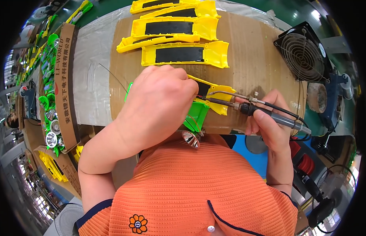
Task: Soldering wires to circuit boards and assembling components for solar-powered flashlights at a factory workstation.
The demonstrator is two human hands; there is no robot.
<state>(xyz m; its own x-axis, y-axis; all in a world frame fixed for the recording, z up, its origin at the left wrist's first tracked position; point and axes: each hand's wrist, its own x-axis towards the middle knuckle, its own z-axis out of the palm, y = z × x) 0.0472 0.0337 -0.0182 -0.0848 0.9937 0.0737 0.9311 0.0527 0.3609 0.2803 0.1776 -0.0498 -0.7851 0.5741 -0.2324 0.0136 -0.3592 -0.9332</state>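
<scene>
My right hand [271, 122] is closed around a soldering iron [283, 119] that has a thin metal feed tube [232, 94] clamped alongside it. The iron's tip points left, close to the fingers of my left hand [161, 100]. Those fingers are curled down over a green plastic housing [197, 113], and what they pinch is hidden behind the hand. A round silver reflector [190, 139] sits at the housing's near end, with a thin red wire [194, 122] beside it. Just beyond the iron's tip lies a yellow shell [216, 91] with a black inlay, partly covered by my hand.
Several yellow shells [173, 54] lie in a row farther back on the cardboard sheet [250, 51]. At right stand a black fan [303, 53] and a blue stand [330, 104]. A carton [67, 86] with green lamp parts is at left; a thin wire [112, 73] sticks up near my left hand.
</scene>
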